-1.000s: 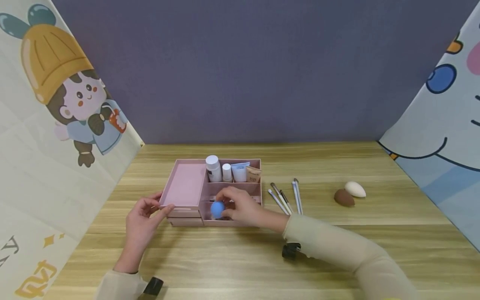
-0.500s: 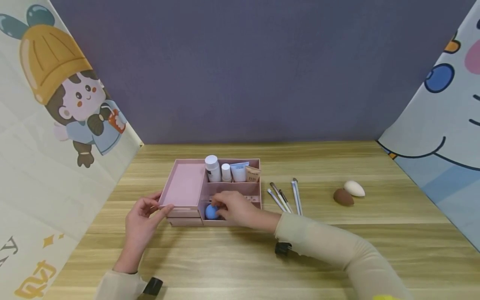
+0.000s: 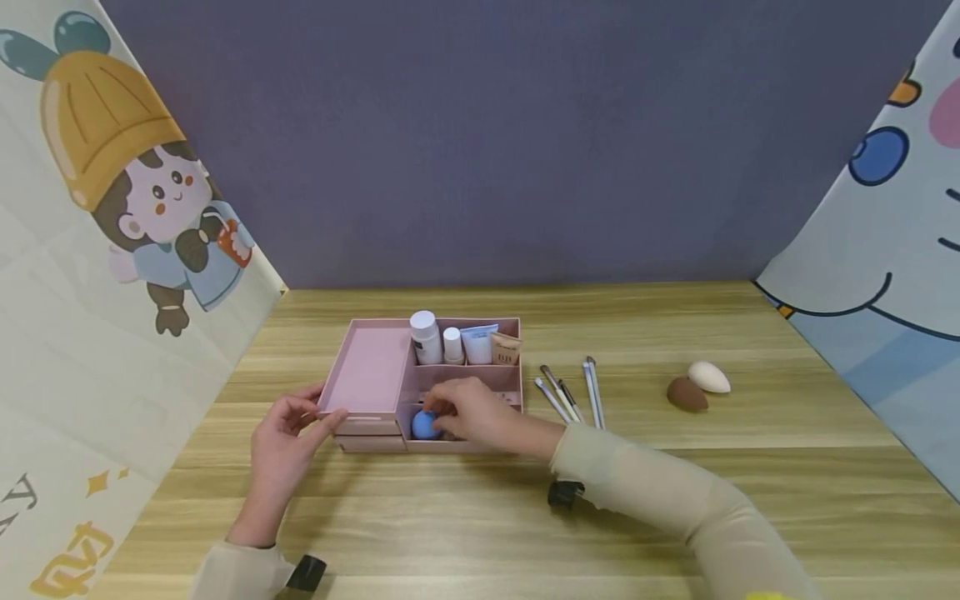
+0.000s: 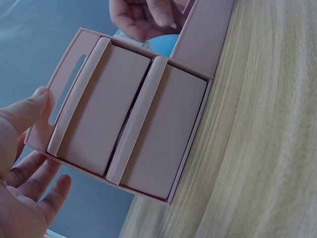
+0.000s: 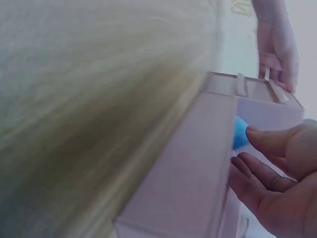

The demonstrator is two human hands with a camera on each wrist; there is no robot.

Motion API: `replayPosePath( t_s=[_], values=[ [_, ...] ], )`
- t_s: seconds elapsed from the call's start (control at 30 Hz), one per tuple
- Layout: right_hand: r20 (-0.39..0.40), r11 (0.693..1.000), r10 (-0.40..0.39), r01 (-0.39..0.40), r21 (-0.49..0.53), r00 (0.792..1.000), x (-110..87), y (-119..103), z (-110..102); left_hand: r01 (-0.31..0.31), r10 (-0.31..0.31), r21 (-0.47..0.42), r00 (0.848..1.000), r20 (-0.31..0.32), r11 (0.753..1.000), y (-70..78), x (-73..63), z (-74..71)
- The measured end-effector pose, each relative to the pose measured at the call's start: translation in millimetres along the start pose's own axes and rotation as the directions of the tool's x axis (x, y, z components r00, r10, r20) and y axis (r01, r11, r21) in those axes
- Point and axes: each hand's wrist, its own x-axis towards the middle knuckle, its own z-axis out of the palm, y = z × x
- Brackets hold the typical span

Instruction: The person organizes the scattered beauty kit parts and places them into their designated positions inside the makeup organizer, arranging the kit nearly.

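Observation:
A pink desktop organizer (image 3: 369, 367) stands on the wooden table. My left hand (image 3: 281, 446) holds its front left corner; in the left wrist view the thumb (image 4: 30, 110) presses the front edge and the fingers lie along the side. Within the front right compartment, a blue makeup sponge (image 3: 424, 426) sits low. My right hand (image 3: 476, 417) pinches it there with thumb and fingertips, hiding part of the compartment. In the right wrist view the thumb touches the blue sponge (image 5: 240, 133), and the fingertips reach behind the compartment wall.
Bottles and tubes fill the organizer's back row, such as a white bottle (image 3: 426, 340) and a blue tube (image 3: 478, 343). Several makeup brushes (image 3: 570, 396) lie to its right. Farther right are a brown sponge (image 3: 687, 395) and a white sponge (image 3: 709, 377).
My right hand has moved slightly left and down with the blue sponge, lowering it toward the compartment's left side. The left hand stays at the organizer's corner.

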Motion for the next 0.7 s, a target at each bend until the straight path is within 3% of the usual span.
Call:
replayPosePath(
  t_s=[0.13,0.4,0.7],
  values=[
    [-0.019,0.995,0.054,-0.052,0.086,0.998,-3.6,2,-13,0.003,-0.003,-0.009,1.000,0.004,1.000,0.6,-0.1,-0.1],
    [-0.034,0.974,0.172,-0.165,0.153,0.985,-19.9,10,-43,0.003,-0.003,-0.011,1.000,-0.004,1.000,0.6,-1.4,-0.8],
    [-0.074,0.969,0.173,-0.156,0.190,0.982,-45.8,23,-73,-0.004,0.004,0.000,1.000,0.004,1.000,-0.2,-1.2,-1.0]
  ],
)
